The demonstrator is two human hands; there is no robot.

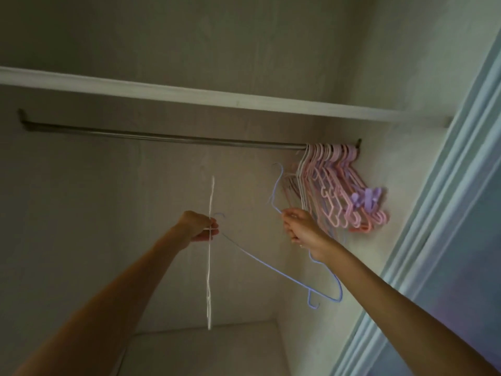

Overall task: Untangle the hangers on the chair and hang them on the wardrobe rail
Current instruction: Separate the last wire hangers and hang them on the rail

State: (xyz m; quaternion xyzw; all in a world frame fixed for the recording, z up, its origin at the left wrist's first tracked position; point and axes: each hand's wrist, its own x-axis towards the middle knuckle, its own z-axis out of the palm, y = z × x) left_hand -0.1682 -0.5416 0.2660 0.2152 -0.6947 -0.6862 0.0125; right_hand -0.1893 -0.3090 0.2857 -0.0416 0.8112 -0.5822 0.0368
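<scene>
A dark metal wardrobe rail (pixel 162 137) runs under a white shelf. Several pink and white hangers (pixel 333 185) hang bunched at the rail's right end, some with purple clips. My left hand (pixel 199 226) grips a thin white hanger (pixel 210 267), seen edge-on, together with one blue wire hanger (pixel 271 267) that slopes down to the right. My right hand (pixel 301 226) pinches another blue wire hanger (pixel 276 185) whose hook points up, a little below the rail and just left of the bunch.
The white shelf (pixel 189 96) sits close above the rail. The wardrobe's right side wall and a pale door frame (pixel 447 213) stand beside the hung hangers. The rail's left and middle stretch carries nothing. A pale wardrobe floor (pixel 206 348) lies below.
</scene>
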